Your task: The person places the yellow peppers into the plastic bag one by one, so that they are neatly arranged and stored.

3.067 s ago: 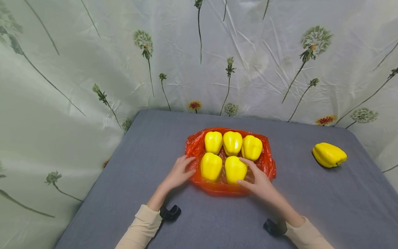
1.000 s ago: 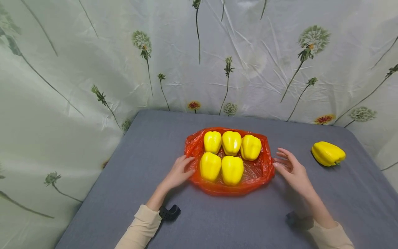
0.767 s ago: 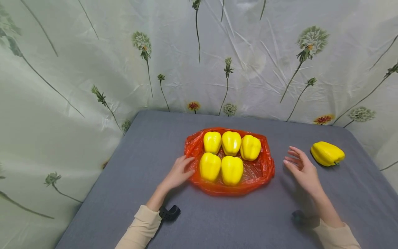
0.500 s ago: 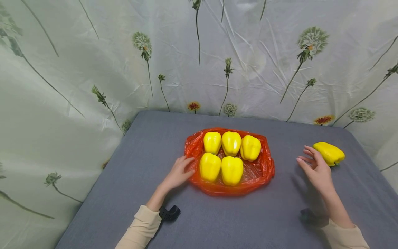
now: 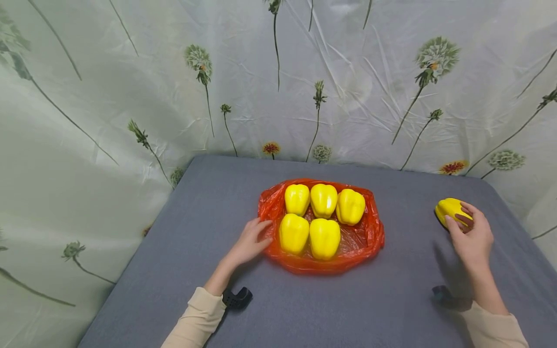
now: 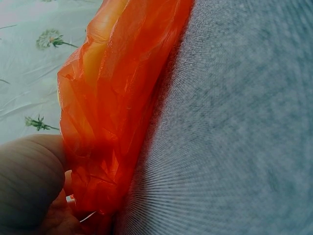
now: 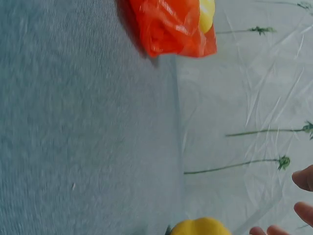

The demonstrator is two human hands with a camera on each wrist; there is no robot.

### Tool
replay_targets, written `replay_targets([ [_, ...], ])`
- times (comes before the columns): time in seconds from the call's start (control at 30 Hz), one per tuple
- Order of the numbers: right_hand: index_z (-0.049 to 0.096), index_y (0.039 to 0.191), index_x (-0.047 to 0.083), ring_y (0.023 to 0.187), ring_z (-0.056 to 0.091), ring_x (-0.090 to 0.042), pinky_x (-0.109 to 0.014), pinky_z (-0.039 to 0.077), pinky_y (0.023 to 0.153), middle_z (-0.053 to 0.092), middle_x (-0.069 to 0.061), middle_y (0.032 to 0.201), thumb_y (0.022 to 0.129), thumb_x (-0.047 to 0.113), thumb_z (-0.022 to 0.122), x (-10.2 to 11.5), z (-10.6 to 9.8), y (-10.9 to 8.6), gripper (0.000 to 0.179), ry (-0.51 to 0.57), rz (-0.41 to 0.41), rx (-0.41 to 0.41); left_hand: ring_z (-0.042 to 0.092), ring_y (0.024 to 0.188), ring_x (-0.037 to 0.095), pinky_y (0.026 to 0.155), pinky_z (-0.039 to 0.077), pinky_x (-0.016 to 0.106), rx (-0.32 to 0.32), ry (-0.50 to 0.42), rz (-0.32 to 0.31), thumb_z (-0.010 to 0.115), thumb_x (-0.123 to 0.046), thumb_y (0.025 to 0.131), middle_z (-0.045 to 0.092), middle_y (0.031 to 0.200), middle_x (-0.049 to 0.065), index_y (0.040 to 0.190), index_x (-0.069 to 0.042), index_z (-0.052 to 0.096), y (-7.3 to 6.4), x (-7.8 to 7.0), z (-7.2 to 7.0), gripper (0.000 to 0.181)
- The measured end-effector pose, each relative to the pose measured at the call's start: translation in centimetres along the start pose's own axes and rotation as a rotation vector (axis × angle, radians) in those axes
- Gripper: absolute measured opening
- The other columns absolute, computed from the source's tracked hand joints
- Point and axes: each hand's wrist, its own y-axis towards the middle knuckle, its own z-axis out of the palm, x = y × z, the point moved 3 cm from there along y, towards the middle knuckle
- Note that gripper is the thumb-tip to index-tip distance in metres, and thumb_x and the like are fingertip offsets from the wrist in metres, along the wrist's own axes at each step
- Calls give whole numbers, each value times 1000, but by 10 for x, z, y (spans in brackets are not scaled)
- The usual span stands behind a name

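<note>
The red plastic bag [image 5: 378, 232] lies spread wide in the head view, with several yellow bell peppers [image 5: 325, 239] inside in two rows. My left hand [image 5: 250, 241] holds its left rim; in the left wrist view the thumb [image 6: 32, 176] and fingers are by the bunched red film [image 6: 107, 147]. Over at the right, my right hand [image 5: 474, 237] is spread above a lone bell pepper [image 5: 448, 209] lying on its side and hides part of it. In the right wrist view the fingertips [image 7: 304, 178] are apart from that pepper [image 7: 200, 227].
A grey cloth-covered table [image 5: 196, 203] bears everything. Behind it and on the left hangs a pale curtain [image 5: 243, 72] printed with dandelions. Black wrist devices [image 5: 238, 297] sit under both forearms, close to the cloth.
My right hand has let go of a pepper in the bag's front row and moved right, over the lone pepper. My left hand has stayed at the bag.
</note>
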Motion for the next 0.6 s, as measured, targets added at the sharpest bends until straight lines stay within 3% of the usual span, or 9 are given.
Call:
replay_targets([
  [0.03, 46, 138, 13, 103, 49, 12, -3, 40, 93, 50, -8, 133, 91, 20, 57, -4, 0, 2, 49, 14, 6, -19, 37, 128, 39, 106, 33, 57, 0, -1, 0, 60, -13, 86, 46, 137, 22, 130, 0, 51, 0, 0, 0, 47],
  [0.13, 43, 139, 11, 120, 53, -14, -22, 41, 106, 46, -11, 136, 93, 21, 53, -10, -1, 5, 49, -6, 29, -29, 37, 129, 38, 107, 32, 56, 6, 8, -5, 60, -13, 86, 46, 138, 21, 131, -1, 51, 1, 0, 0, 47],
  [0.27, 34, 143, 5, 130, 36, -39, -48, 25, 115, 38, -22, 142, 94, 19, 48, -13, -4, 8, 53, -51, 40, -3, 37, 130, 37, 108, 32, 55, 5, 21, -7, 61, -14, 86, 47, 138, 20, 131, -2, 51, 1, 1, 1, 47],
  [0.4, 24, 146, 0, 137, 21, -41, -57, 16, 113, 28, -27, 147, 94, 18, 46, -19, -4, 13, 60, -73, 66, 49, 37, 129, 37, 107, 33, 55, 0, 12, -9, 61, -14, 86, 47, 138, 20, 131, -2, 52, 0, 1, 0, 47],
  [0.6, 13, 148, 0, 141, 13, -41, -56, 16, 115, 15, -26, 152, 95, 22, 43, -27, -2, 21, 65, -75, 142, 107, 37, 130, 37, 108, 32, 55, 4, 7, -15, 60, -15, 87, 46, 139, 20, 131, -2, 51, -1, 1, 0, 47],
])
